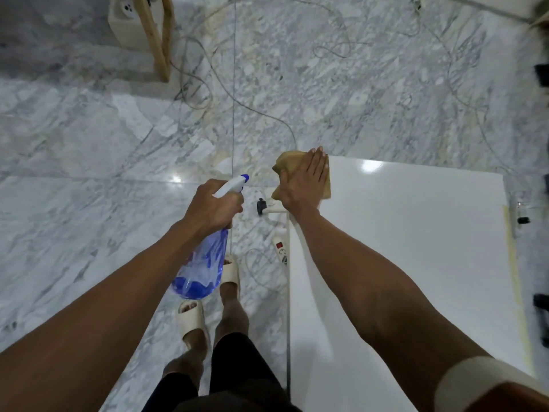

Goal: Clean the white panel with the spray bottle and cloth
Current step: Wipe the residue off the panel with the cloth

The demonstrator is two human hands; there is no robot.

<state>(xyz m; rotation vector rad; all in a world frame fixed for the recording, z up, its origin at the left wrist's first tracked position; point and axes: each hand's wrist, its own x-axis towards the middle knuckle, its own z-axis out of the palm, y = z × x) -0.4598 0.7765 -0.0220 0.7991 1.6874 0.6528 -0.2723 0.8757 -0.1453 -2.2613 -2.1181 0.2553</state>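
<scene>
The white panel (416, 248) fills the lower right of the head view, glossy and flat. My right hand (306, 181) lies flat on a tan cloth (289, 163) at the panel's far left corner, pressing it down with the fingers together. Part of the cloth hangs past the corner. My left hand (212, 205) is left of the panel, gripping the neck of a clear spray bottle (202, 269) with blue liquid in its bottom. Its white and blue nozzle (234, 184) points up and right, toward the cloth.
Marble floor (89, 144) surrounds the panel. Thin cables (267, 114) trail across it. A white power strip (280, 248) lies beside the panel's left edge, near a small black caster (261, 206). A wooden-legged stool (154, 34) stands at the far left. My sandalled feet (208, 295) are below.
</scene>
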